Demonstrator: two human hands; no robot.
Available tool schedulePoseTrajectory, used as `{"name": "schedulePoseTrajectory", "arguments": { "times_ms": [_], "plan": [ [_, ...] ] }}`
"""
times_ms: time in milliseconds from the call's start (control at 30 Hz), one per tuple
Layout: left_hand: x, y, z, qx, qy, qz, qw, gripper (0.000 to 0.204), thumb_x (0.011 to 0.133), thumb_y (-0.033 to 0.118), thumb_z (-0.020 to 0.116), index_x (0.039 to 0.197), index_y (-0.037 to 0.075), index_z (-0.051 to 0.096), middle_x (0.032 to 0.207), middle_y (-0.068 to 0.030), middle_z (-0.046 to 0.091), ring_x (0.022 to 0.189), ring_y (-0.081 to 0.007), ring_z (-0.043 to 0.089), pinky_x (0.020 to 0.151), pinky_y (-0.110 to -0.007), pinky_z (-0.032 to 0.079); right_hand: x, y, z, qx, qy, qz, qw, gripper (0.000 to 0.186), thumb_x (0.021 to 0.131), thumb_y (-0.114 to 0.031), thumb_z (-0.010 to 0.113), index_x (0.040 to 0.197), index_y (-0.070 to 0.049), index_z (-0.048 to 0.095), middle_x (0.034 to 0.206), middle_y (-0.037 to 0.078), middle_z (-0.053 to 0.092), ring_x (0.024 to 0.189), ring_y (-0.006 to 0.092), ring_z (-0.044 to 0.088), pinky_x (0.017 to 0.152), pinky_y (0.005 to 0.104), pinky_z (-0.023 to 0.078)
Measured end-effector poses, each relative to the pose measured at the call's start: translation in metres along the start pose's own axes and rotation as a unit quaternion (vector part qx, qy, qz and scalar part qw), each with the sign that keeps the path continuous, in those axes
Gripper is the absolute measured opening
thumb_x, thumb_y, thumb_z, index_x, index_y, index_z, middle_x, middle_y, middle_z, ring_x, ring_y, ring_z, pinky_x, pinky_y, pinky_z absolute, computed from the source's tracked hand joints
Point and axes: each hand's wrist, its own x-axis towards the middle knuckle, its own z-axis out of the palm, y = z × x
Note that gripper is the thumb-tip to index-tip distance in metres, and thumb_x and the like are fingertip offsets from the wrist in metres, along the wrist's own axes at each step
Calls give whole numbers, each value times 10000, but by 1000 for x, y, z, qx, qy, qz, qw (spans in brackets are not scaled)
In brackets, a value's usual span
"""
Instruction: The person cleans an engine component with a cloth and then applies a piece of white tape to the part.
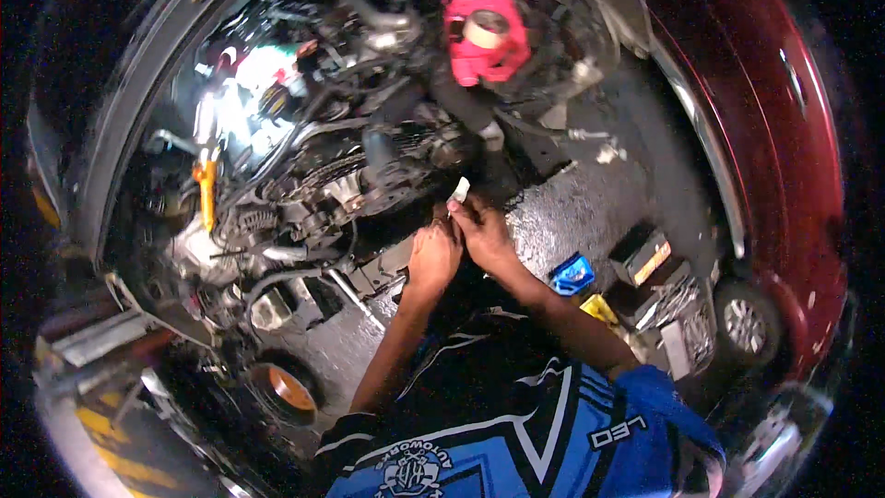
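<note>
Two hands meet over an open engine bay (304,175): right hand (484,235) pinches a white scrap (458,190) clear of the parts, left hand (433,258) curled beside, grip unclear

Engine (323,175) at 10 o'clock of hands. Left hand (433,258) just beside right hand (484,235), touching. Small tab (458,190) at right fingertips. Tape roll (486,29) on holder (484,46) at 12 o'clock. Toolbox (664,295) at 3 o'clock. Wheel (286,389) at 7 o'clock.
</note>
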Motion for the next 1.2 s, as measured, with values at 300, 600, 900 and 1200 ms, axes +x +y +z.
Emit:
{"name": "schedulePoseTrajectory", "arguments": {
  "times_ms": [300, 600, 900, 1200],
  "plan": [
    [-13, 44, 67, 46, 17, 429, 902, 294, 997, 255, 460, 1043, -21, 553, 946, -202, 665, 792, -353, 646, 679, -477, 502, -51, 51, -49, 415, 222, -67, 880, 263, 986, -312, 545, 1026, -55, 582, 873, 82, 663, 783, 168, 628, 757, 292, 499],
    [-76, 167, 24, -443, -430, -100, 780, 202, 983, 281, 562, 958, 81, 576, 812, 32, 526, 633, -56, 436, 489, -187, 304, -123, 105, -115, 139, 261, -220, 930, 333, 955, -457, 550, 966, -124, 544, 789, 33, 591, 817, 175, 599, 720, 316, 507],
    [-110, 211, 55, -448, -516, -106, 723, 232, 989, 285, 535, 1070, 72, 576, 783, 23, 497, 608, -59, 414, 470, -186, 282, -216, 77, -187, 609, 154, -159, 762, 398, 981, -413, 508, 1158, -61, 564, 1036, 83, 653, 926, 218, 619, 879, 354, 486],
    [-116, 268, 112, -318, -553, -31, 769, 267, 981, 360, 508, 1114, 136, 567, 834, 26, 525, 655, -72, 460, 490, -195, 306, -253, 117, -216, 584, 344, -99, 729, 436, 1003, -376, 477, 1216, -13, 590, 1125, 108, 677, 1010, 156, 626, 917, 313, 479]
  ]
}}
